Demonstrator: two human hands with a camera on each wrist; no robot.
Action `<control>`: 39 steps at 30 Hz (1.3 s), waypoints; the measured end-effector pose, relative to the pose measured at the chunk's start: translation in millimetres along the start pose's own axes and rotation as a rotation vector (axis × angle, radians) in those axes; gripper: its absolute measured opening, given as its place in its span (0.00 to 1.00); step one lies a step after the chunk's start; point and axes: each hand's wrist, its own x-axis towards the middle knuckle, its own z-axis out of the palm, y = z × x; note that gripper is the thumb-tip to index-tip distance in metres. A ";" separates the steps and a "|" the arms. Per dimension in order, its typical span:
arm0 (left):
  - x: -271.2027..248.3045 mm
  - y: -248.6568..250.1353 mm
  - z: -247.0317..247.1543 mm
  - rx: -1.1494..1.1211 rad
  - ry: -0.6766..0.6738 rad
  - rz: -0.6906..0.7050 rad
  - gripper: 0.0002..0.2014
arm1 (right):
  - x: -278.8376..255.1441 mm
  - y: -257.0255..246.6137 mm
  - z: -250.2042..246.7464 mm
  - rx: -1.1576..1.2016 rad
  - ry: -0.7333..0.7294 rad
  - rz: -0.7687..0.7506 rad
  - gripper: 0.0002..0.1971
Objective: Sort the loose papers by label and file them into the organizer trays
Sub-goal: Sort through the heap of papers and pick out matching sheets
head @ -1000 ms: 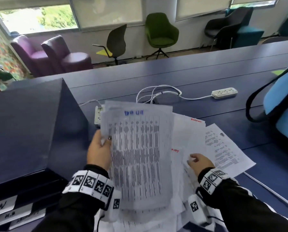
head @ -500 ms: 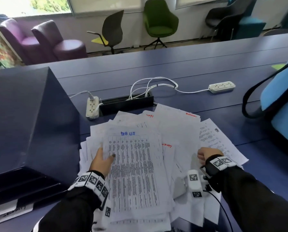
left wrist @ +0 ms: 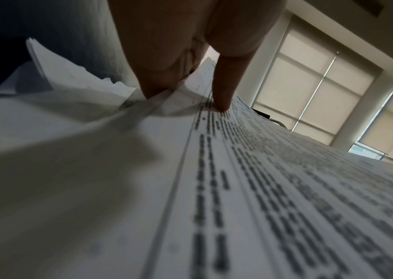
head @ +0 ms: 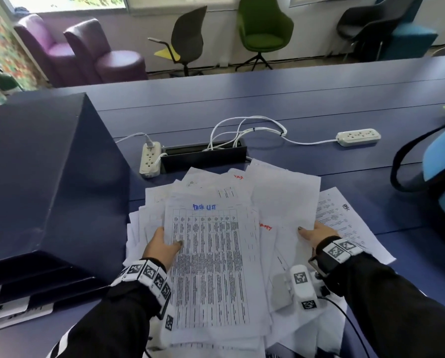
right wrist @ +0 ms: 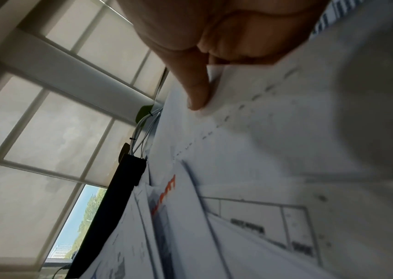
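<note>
A dark organizer [head: 48,177] with labelled trays sits at nine o'clock on the blue table [head: 293,99]. At six o'clock, the left hand [head: 162,244] pinches a table-printed sheet [head: 211,267] atop the loose papers [head: 281,192]. At four o'clock, the right hand [head: 317,232] grips another sheet's edge, thumb on top.

Daylit from windows [head: 66,1] — head view sharp, wrist views dim, blurred near lens.

A long dark-blue surface [head: 319,94] ran across the room. Beyond it stood two purple armchairs [head: 87,50], a black chair [head: 188,34], a green swivel chair [head: 264,27] and a teal seat [head: 412,40] against a pale wall under daylit windows with roller blinds [left wrist: 310,90].
</note>
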 end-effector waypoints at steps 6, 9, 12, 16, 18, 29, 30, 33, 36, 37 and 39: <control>-0.9 -3.8 -2.8 0.025 -0.052 0.008 0.17 | -20.4 -9.1 -4.9 0.051 0.116 -0.138 0.19; -3.0 -5.3 -2.8 0.053 -0.058 0.021 0.17 | -33.4 -19.4 -14.7 0.134 0.184 -0.199 0.16; -4.8 -6.6 -4.4 0.079 -0.051 0.042 0.17 | -47.0 -28.3 -33.5 0.192 0.276 -0.258 0.14; -3.9 -8.7 -5.0 0.052 -0.029 0.051 0.16 | -76.8 -46.1 -65.8 0.263 0.409 -0.379 0.11; -4.7 -8.6 -4.2 0.010 0.005 0.071 0.13 | -97.2 -59.3 -76.6 0.246 0.479 -0.449 0.11; -14.0 -9.2 -13.1 -0.075 0.074 0.102 0.12 | -152.4 -60.7 36.7 -0.620 -0.191 -0.609 0.19; -13.7 -11.7 -14.0 -0.080 0.062 0.101 0.11 | -154.6 -55.6 49.6 -0.644 -0.267 -0.595 0.19; -13.3 -18.4 -17.4 -0.104 0.016 0.098 0.17 | -158.7 -45.0 76.4 -0.699 -0.436 -0.571 0.24; -16.5 -19.4 -21.3 -0.110 -0.010 0.111 0.24 | -152.8 -39.7 82.9 -0.660 -0.468 -0.537 0.29; -18.6 -18.0 -22.3 -0.105 -0.012 0.107 0.26 | -149.0 -38.7 80.6 -0.620 -0.417 -0.532 0.27; -22.7 -14.7 -23.8 -0.131 -0.010 0.106 0.27 | -135.7 -36.1 72.6 -0.547 -0.264 -0.506 0.25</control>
